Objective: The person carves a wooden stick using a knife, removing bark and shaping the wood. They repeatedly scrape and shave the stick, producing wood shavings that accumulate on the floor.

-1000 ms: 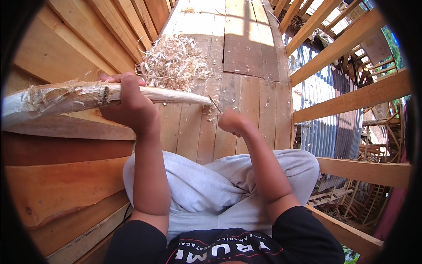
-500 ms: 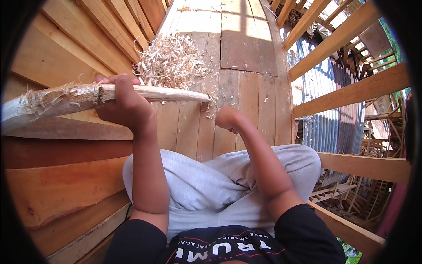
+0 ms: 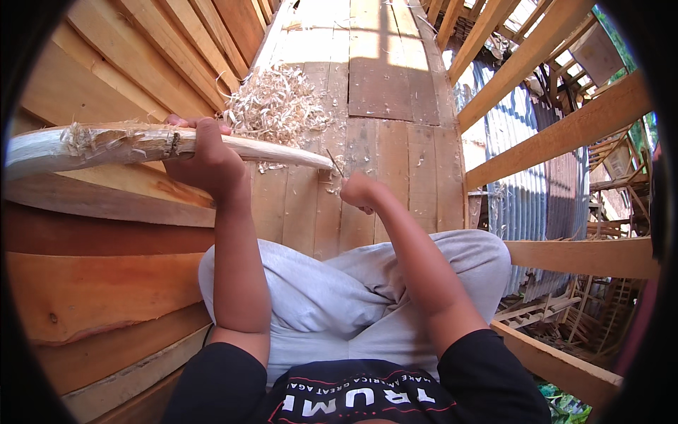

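Observation:
A long, slightly curved peeled wooden pole (image 3: 282,151) lies across the head view, from the left rim to just short of the middle. My left hand (image 3: 206,154) is closed around it, with the fingers over the far side. Left of that hand the pole carries rough, frayed fibres and a dark band. At its tapered right end, the thin blade of a knife (image 3: 335,162) slants up and left, beside or against the tip; I cannot tell whether they touch. My right hand (image 3: 359,191) is closed around the knife's handle, which the fingers hide.
Curled wood shavings (image 3: 275,106) are heaped on the plank floor (image 3: 300,212) beyond my left hand. Stacked boards (image 3: 106,290) line the left side. A wooden railing (image 3: 565,141) runs along the right, with corrugated metal sheets (image 3: 519,177) beyond it. My crossed legs are close below.
The pole's left end has risen in view and its right tip has dipped slightly. My right hand and the knife have shifted a little left. Both grips stay the same.

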